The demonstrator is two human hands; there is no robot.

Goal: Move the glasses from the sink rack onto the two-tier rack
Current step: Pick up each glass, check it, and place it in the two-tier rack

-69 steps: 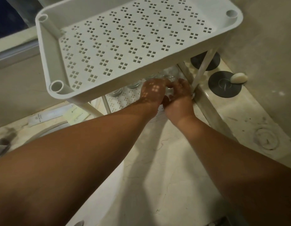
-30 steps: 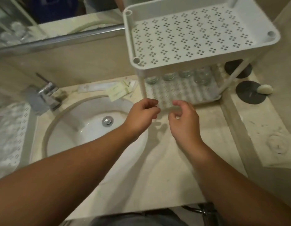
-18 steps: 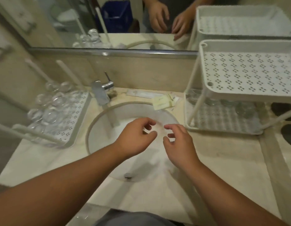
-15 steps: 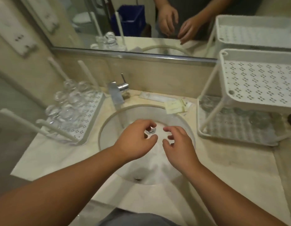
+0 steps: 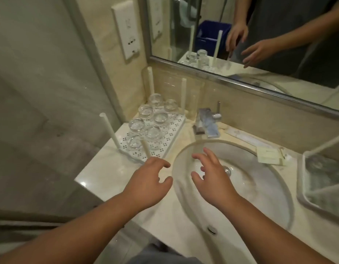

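Observation:
Several clear glasses (image 5: 152,119) stand upside down on the white perforated sink rack (image 5: 175,128) at the counter's far left corner, between four white posts. My left hand (image 5: 147,184) hovers just in front of that rack's near edge, fingers spread and empty. My right hand (image 5: 212,176) is over the left part of the basin, also spread and empty. Only a corner of the two-tier rack (image 5: 305,199) shows at the right edge; its glasses are too blurred to make out.
A round sink basin (image 5: 260,187) fills the counter's middle, with a chrome tap (image 5: 207,121) behind it. Paper packets (image 5: 267,156) lie at the basin's far right. A mirror (image 5: 260,35) spans the back wall; a glass panel stands at the left.
The view has swung left from the two-tier rack to the sink rack. Both empty hands have moved left across the basin and spread their fingers wider.

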